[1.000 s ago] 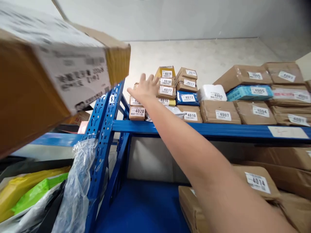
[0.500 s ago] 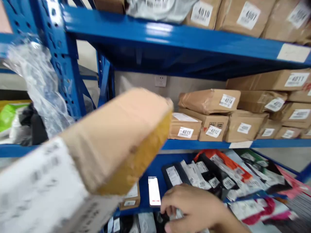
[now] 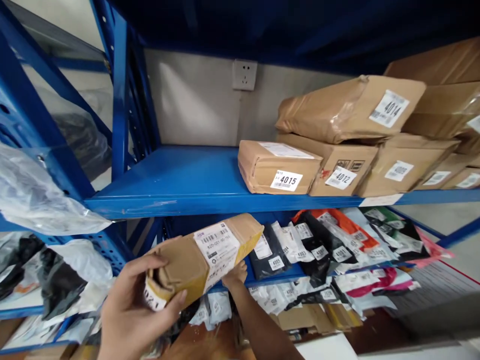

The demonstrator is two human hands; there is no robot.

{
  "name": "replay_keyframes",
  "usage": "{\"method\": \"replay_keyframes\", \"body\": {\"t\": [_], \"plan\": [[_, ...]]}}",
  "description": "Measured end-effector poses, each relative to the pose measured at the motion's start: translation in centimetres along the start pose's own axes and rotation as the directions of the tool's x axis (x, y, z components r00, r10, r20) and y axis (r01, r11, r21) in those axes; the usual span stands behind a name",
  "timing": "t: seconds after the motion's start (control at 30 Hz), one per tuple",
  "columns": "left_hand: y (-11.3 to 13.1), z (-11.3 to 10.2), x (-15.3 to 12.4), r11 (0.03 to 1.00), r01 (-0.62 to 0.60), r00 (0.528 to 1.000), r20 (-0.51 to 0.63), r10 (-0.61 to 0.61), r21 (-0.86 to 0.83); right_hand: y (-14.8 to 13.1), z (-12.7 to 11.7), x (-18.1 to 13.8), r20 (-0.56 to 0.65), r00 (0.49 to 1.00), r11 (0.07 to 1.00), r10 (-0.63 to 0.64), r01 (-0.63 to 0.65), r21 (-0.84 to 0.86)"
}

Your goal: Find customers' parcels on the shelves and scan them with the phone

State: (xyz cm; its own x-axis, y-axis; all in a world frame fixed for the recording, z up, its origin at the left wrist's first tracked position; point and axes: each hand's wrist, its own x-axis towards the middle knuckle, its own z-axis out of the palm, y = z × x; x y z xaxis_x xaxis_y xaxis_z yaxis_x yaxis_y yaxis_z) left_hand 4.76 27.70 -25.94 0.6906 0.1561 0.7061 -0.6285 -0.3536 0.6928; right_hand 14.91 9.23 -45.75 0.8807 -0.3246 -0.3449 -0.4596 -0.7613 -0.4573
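My left hand (image 3: 131,300) is closed around the near end of a long brown cardboard box (image 3: 180,265). The box tilts up to the right, with a large white barcode label on top, yellow tape along its side and a number label at the near end. Beyond it, over the lower blue shelf, is my right hand (image 3: 237,275). Its fingers look curled, but the box covers part of them, and whatever they grip is hidden. Just to the right lies a dark parcel bag (image 3: 267,267) labelled 4005.
On the middle blue shelf (image 3: 180,172) stand a carton marked 4015 (image 3: 279,170), another marked 4012 (image 3: 335,167) and one marked 4014 (image 3: 352,107). Several parcel bags (image 3: 318,250) line the lower shelf. Clear plastic wrap (image 3: 45,195) hangs by the left upright.
The view has moved closer to the shelves. The box has swung down and away from my face, showing my left hand on it. The phone on the lower shelf is out of sight.
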Motion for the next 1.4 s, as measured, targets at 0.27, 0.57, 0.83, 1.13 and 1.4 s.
{"method": "replay_keyframes", "body": {"t": [0.27,0.57,0.83,1.13,1.4], "plan": [[-5.7,5.4,-1.2,0.967,0.240,0.971,0.028,-0.238,-0.082,5.1,0.2,3.2,0.073,0.997,0.984,0.021,-0.034,0.177],[-8.7,7.3,-4.2,0.865,0.488,0.872,0.029,-0.488,-0.120,16.7,-5.7,-2.9,0.242,0.934,0.646,-0.263,-0.016,0.763],[-9.2,7.1,-5.6,0.856,0.498,0.866,0.032,-0.499,-0.140,19.8,-12.0,-7.7,0.310,0.878,0.082,-0.364,-0.302,0.950],[-10.7,6.3,-7.0,0.779,0.600,0.793,0.005,-0.610,-0.181,15.0,-14.9,-9.0,0.277,0.884,-0.064,-0.378,-0.323,0.944],[-11.1,5.3,-7.7,0.812,0.558,0.823,-0.007,-0.567,-0.169,14.3,-16.2,-10.2,0.223,0.830,0.079,-0.512,-0.214,0.974]]}}
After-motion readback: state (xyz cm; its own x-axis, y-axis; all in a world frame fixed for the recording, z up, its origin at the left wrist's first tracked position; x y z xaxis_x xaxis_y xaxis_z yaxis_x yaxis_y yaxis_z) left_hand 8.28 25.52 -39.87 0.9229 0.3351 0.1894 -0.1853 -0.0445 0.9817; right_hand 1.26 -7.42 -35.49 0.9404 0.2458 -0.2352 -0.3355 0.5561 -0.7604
